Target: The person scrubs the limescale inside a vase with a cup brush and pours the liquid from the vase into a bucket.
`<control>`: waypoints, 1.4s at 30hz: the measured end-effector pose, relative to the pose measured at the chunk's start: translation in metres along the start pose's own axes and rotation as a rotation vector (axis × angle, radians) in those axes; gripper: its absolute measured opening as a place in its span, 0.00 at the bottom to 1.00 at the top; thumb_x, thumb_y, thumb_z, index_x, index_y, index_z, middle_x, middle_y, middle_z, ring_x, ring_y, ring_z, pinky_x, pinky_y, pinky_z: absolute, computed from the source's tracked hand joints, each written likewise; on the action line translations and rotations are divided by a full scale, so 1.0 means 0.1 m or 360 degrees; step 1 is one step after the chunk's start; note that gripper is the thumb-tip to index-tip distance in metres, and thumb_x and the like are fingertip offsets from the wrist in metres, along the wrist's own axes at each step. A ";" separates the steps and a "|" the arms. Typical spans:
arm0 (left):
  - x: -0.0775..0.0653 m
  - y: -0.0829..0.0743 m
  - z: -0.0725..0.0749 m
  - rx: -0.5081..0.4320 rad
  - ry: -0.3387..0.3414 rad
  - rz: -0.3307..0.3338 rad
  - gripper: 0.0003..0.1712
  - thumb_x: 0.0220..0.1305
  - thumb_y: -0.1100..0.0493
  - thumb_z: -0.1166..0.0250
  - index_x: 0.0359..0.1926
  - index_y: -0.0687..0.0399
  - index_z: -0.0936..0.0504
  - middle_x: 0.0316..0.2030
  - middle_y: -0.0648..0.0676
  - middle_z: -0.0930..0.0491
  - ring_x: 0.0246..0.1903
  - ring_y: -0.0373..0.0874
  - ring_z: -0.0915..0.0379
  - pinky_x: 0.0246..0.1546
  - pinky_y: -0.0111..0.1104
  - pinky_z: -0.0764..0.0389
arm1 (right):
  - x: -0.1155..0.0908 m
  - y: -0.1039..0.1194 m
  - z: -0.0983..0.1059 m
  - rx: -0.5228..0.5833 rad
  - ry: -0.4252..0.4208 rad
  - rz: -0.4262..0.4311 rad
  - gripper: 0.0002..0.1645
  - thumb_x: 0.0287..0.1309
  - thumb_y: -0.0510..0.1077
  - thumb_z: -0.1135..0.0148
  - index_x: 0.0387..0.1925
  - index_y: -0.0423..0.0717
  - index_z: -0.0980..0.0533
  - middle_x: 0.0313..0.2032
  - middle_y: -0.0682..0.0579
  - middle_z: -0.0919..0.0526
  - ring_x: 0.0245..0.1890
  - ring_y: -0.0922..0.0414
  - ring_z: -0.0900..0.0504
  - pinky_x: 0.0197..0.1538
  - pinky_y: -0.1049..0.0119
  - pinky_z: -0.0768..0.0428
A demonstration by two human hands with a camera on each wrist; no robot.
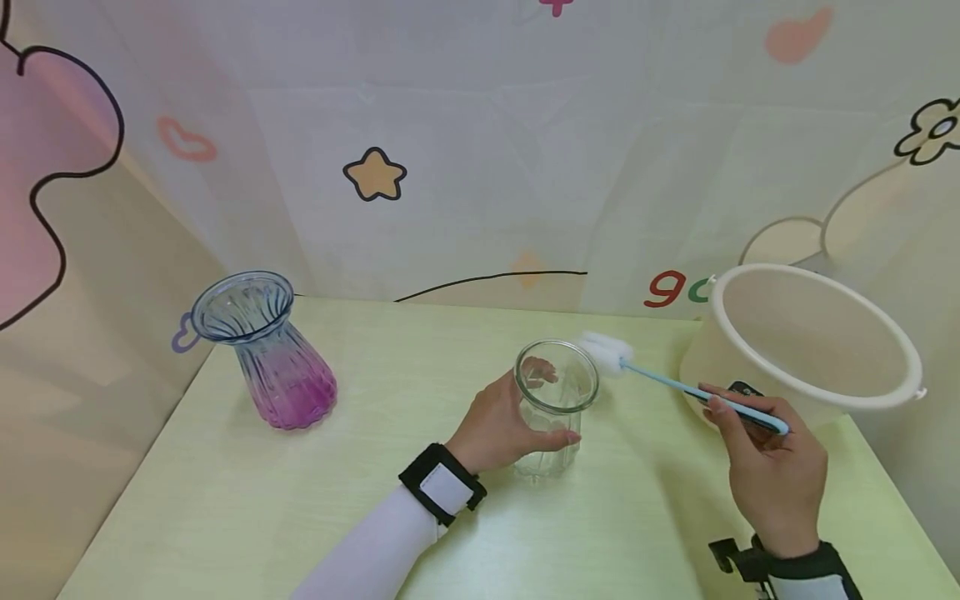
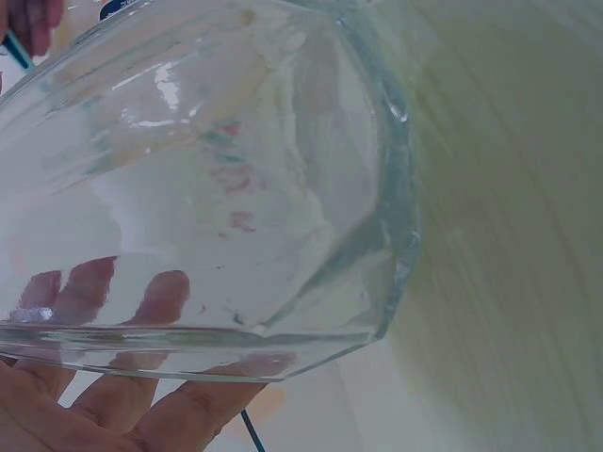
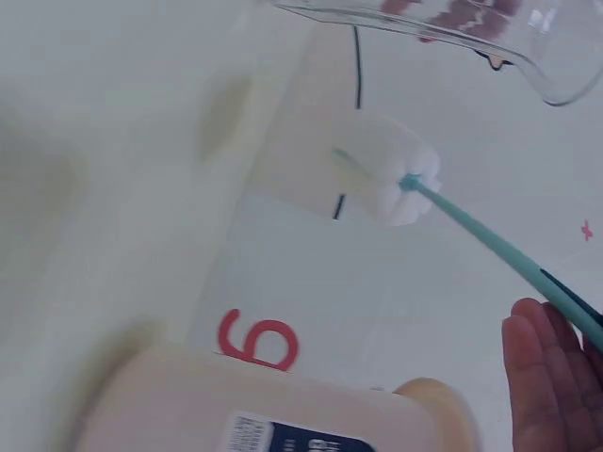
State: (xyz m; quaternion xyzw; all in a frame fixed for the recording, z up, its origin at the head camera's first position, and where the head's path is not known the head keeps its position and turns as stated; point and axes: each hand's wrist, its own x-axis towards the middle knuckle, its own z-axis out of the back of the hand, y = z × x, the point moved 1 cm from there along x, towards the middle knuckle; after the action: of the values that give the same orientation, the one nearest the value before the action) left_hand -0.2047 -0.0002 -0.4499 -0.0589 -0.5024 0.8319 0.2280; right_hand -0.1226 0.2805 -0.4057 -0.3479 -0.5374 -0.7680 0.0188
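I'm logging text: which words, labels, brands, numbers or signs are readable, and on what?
"g" (possibly "9"), red: white printed backdrop; the green letter after it is partly hidden by the round cream bucket.
"+", pink: same backdrop.
Blue-and-white label on that bucket: too blurred to read.
None readable on the clear glass jar or blue-handled white brush.

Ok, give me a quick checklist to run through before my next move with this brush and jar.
1. Left hand gripping the glass jar: ok.
2. Right hand holding the brush handle: ok.
3. Jar's mouth uncovered: ok.
4. Brush head inside the jar: not ok, it is outside, near the rim.
5. Blue-and-pink vase clear of both hands: ok.
6. Inside of the jar clean: cannot tell.
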 end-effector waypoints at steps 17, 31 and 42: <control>0.00 0.02 -0.01 -0.0016 0.0000 0.0008 0.43 0.48 0.37 0.18 0.62 0.36 0.30 0.61 0.52 0.21 0.60 0.50 0.23 0.56 0.42 0.22 | 0.31 0.48 -0.08 0.1238 0.0140 0.0267 0.13 0.76 0.26 0.59 0.47 0.13 0.33 0.45 0.28 0.14 0.48 0.42 0.11 0.61 0.56 0.16; -0.01 -0.01 0.00 -0.0005 0.0017 0.0009 0.44 0.48 0.38 0.18 0.62 0.36 0.30 0.63 0.51 0.22 0.61 0.50 0.23 0.57 0.43 0.23 | 0.46 0.71 -0.14 0.1999 0.0315 0.0109 0.31 0.79 0.50 0.68 0.22 0.33 0.42 0.20 0.48 0.43 0.22 0.54 0.46 0.30 0.64 0.49; -0.01 -0.01 0.00 -0.0014 0.0008 -0.0004 0.43 0.48 0.38 0.18 0.62 0.37 0.30 0.62 0.51 0.21 0.61 0.51 0.23 0.56 0.42 0.22 | 0.60 1.06 -0.25 0.2178 0.0431 0.0239 0.21 0.59 0.50 0.79 0.15 0.44 0.52 0.15 0.53 0.49 0.15 0.60 0.49 0.22 0.72 0.52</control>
State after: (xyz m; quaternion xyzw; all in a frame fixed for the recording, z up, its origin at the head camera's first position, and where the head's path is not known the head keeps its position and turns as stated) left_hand -0.2037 0.0002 -0.4492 -0.0616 -0.5057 0.8292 0.2301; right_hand -0.1382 0.2351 -0.2914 -0.1955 -0.8675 -0.2905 0.3532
